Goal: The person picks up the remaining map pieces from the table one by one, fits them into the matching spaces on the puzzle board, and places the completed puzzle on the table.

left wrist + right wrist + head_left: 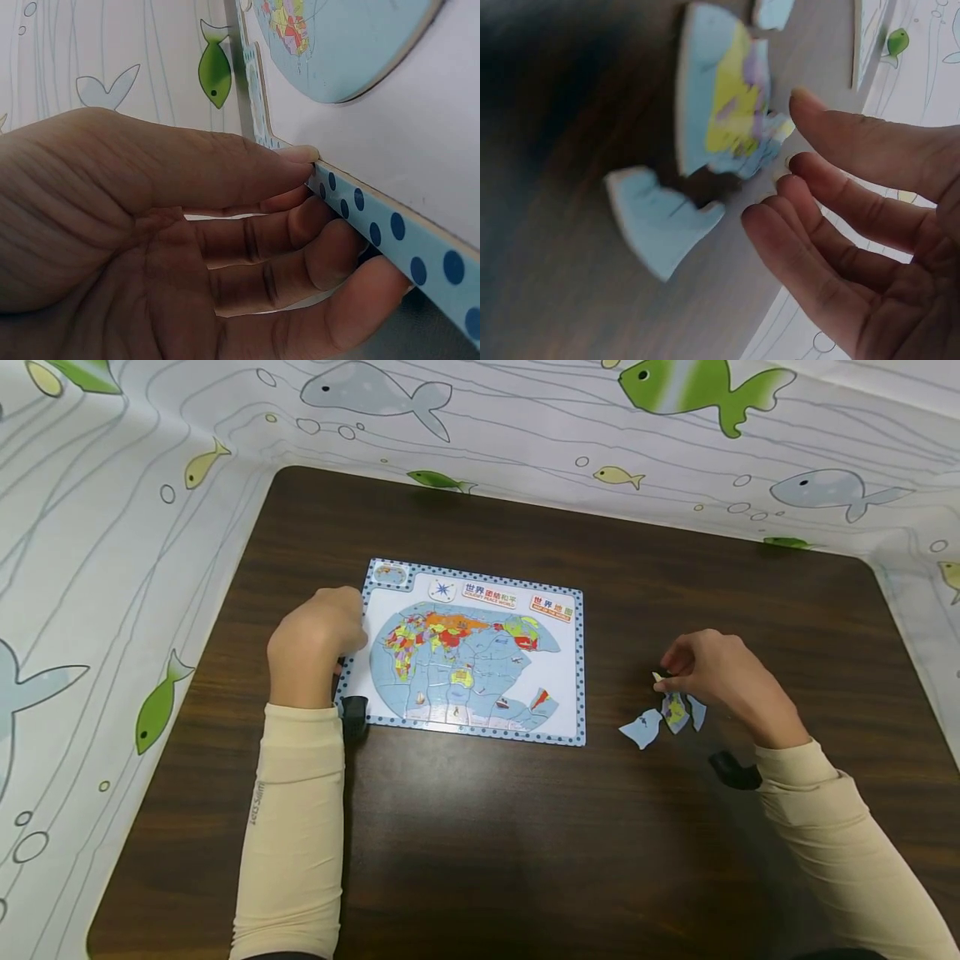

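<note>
My left hand (318, 631) holds the left edge of a world-map jigsaw board (480, 578), thumb at the top of its dotted border (397, 225) and fingers at the side and beneath. Most of the map is filled in, with white gaps at its right side. To the right of the board, my right hand (720, 672) hovers over several loose jigsaw pieces. Thumb and fingers (821, 281) stand apart beside a small yellow-tipped piece (784, 129), partly hidden. Near it lie a yellow and purple piece (731, 94) and a plain blue piece (660, 221).
The dark wooden table (510, 860) carries the board and pieces. A white fish-patterned sheet (525, 435) rises around its back and sides. A black wrist strap part (733, 771) shows by the right sleeve, another (354, 717) by the left.
</note>
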A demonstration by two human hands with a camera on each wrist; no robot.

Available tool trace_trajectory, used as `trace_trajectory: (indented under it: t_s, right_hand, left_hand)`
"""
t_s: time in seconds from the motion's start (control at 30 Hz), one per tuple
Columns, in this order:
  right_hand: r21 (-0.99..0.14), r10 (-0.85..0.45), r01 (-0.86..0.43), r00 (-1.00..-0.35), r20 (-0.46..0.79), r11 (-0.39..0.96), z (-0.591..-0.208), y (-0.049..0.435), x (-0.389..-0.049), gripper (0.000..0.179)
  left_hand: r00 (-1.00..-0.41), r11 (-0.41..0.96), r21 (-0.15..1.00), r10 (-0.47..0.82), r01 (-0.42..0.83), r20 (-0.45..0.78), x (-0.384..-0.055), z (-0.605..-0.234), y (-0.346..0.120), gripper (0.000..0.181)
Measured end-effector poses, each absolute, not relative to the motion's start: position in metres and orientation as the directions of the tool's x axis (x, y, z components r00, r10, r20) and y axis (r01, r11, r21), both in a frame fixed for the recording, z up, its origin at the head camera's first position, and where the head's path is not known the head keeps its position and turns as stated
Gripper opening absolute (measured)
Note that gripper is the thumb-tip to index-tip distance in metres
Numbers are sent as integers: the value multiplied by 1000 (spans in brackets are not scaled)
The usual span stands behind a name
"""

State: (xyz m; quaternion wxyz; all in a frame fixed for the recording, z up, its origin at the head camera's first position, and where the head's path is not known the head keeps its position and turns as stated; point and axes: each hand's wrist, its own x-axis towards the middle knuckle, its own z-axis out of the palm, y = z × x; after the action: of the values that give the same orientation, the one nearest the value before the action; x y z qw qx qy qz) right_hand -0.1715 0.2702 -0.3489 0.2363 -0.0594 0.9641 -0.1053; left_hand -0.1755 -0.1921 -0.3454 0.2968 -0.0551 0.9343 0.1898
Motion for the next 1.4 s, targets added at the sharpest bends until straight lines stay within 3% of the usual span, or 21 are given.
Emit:
trace_trajectory:
  t_s: [1.07,1.4]
  right_hand:
    - [-224,-219,-123,-851,-478,967,-356,282,-168,28]
    - [-318,-207,-55,-860,-467,947,-350,281,-171,17]
  left_hand:
    - [-819,919,328,10,-218,-573,-177,-348,-194,42]
    - [-826,919,330,10,-215,-564,-175,-348,-193,42]
